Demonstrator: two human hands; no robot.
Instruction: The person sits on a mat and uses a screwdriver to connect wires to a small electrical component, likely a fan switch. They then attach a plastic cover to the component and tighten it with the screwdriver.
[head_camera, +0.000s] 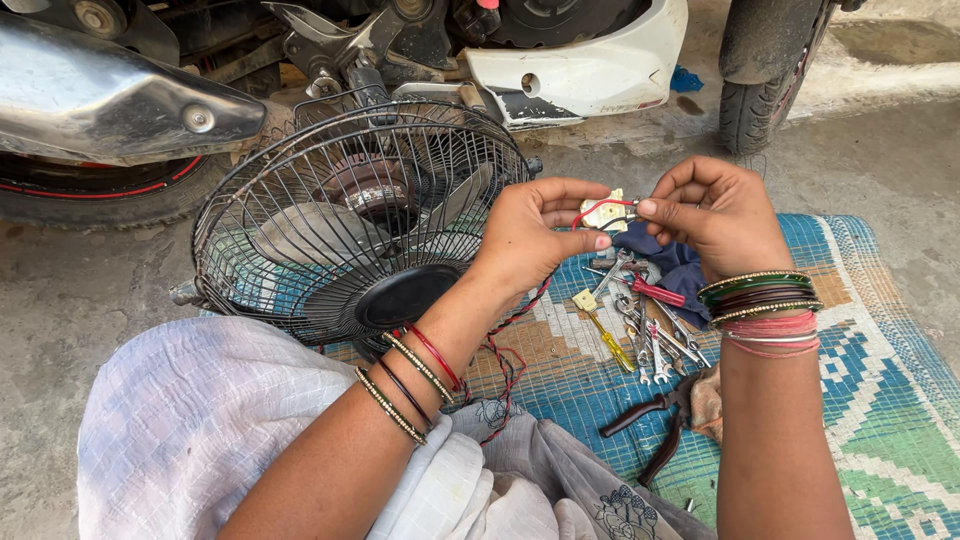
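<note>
My left hand (535, 232) and my right hand (712, 208) are raised together over the mat, both pinching a small pale switch part (604, 213) with a red wire (597, 205) looped on it. A twisted red and black cable (503, 345) runs down from my left hand toward my lap. A table fan (350, 215) with a black wire cage lies on its side just left of my left hand, touching my knee.
On the woven blue and green mat (880, 400) lie a yellow-handled screwdriver (608, 335), a red-handled tool (655, 291), several spanners (660, 340), pliers (655, 420) and a dark blue cloth (675, 262). A motorcycle (560, 60) stands behind, its tyre (760, 90) at right.
</note>
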